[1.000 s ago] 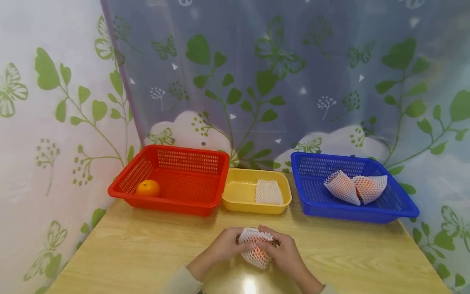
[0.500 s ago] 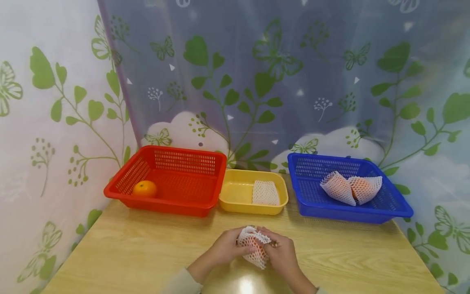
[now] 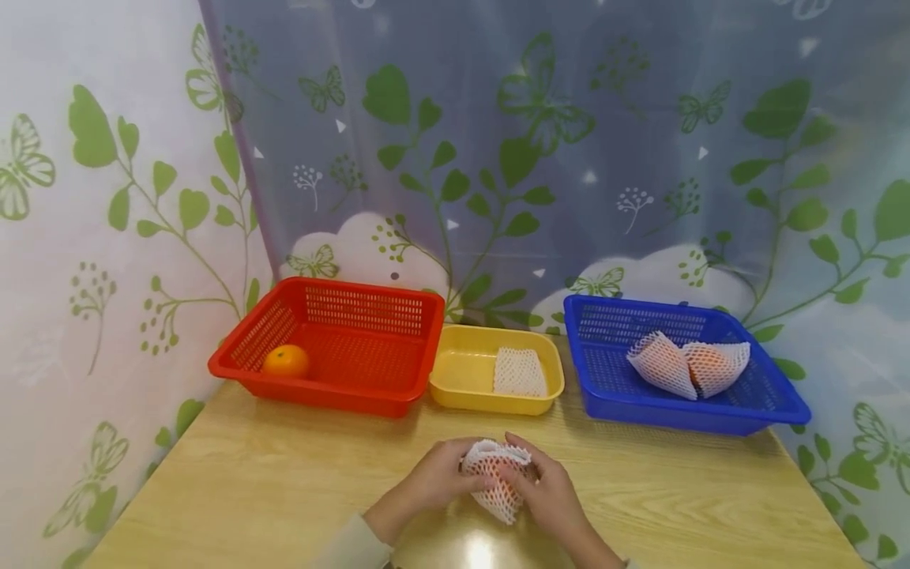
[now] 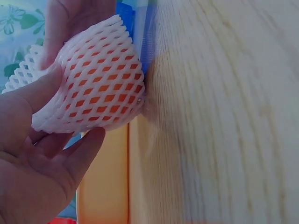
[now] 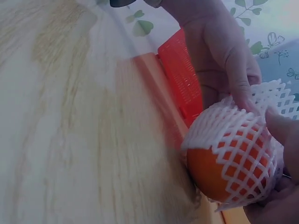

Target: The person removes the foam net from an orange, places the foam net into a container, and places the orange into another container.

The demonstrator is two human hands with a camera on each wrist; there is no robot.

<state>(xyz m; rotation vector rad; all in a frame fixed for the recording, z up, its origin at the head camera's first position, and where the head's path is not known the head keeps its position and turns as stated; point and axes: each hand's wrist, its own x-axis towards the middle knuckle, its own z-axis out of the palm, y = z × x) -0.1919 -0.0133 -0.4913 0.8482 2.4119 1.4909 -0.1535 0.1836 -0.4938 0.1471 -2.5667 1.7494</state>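
Observation:
Near the table's front, in the head view, my left hand and right hand hold an orange in a white foam net between them. My left thumb and fingers grip its left side, and my right thumb presses the front. In the left wrist view the netted orange is covered by the mesh, whose loose end spreads out to the left. The right wrist view shows bare orange peel at one end, outside the net. My right fingers are partly hidden behind the fruit.
A red basket holds one bare orange. The yellow tray beside it has a flat foam net inside. To the right, a blue basket contains two netted oranges. A patterned curtain hangs behind.
Both hands stay around the netted orange at the same spot. My right fingers and thumb have shifted a little on the net. The baskets and tray have not moved.

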